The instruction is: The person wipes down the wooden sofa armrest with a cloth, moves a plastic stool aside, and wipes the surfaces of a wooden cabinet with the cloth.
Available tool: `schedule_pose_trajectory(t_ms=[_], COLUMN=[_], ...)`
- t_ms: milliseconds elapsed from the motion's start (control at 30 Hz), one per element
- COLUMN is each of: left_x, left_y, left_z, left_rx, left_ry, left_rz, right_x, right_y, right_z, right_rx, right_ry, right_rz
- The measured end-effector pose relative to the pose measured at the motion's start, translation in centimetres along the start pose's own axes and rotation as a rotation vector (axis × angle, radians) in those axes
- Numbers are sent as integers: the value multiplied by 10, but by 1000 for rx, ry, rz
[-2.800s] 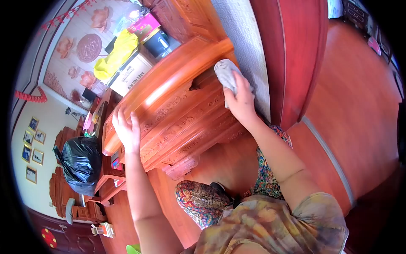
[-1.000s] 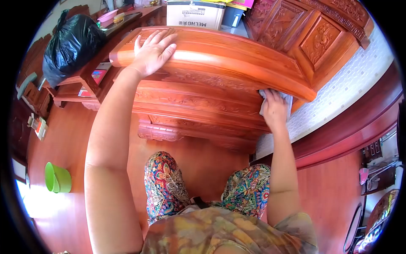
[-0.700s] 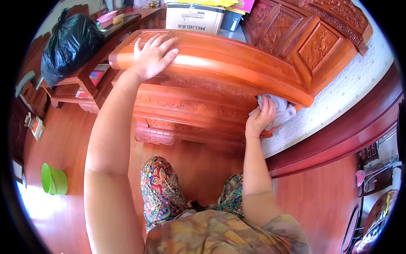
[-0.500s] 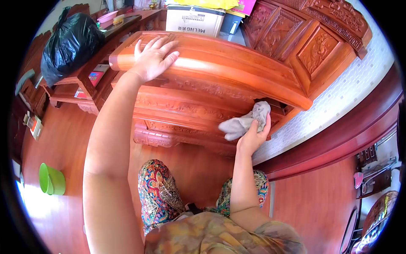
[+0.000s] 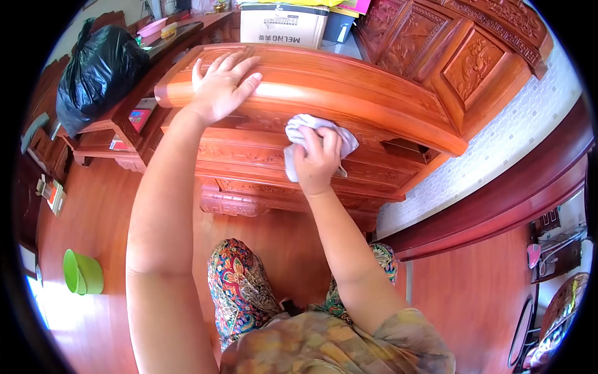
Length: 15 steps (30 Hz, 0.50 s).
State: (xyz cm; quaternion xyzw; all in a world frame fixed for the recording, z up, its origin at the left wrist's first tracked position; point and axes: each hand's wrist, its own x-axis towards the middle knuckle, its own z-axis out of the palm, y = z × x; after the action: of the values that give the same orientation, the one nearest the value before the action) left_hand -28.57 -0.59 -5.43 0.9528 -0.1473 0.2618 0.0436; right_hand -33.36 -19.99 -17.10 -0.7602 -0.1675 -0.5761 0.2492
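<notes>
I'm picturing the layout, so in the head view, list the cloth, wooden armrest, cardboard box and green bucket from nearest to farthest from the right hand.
1. Cloth: in the right hand.
2. Wooden armrest: just above that hand in the view.
3. Cardboard box: beyond the armrest.
4. Green bucket: on the floor, far to the left.
</notes>
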Motion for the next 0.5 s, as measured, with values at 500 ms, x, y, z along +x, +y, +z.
schedule_pose_trajectory(t_ms=[500], left_x=[-7], left_y=[7], left_z=[-13], left_rx=[66], left_ry=[-58], left_rz=[24], right_x=[12], right_y=[86], right_z=[-79], right_rx=[-88], right_ry=[-286], right_rz=[-374])
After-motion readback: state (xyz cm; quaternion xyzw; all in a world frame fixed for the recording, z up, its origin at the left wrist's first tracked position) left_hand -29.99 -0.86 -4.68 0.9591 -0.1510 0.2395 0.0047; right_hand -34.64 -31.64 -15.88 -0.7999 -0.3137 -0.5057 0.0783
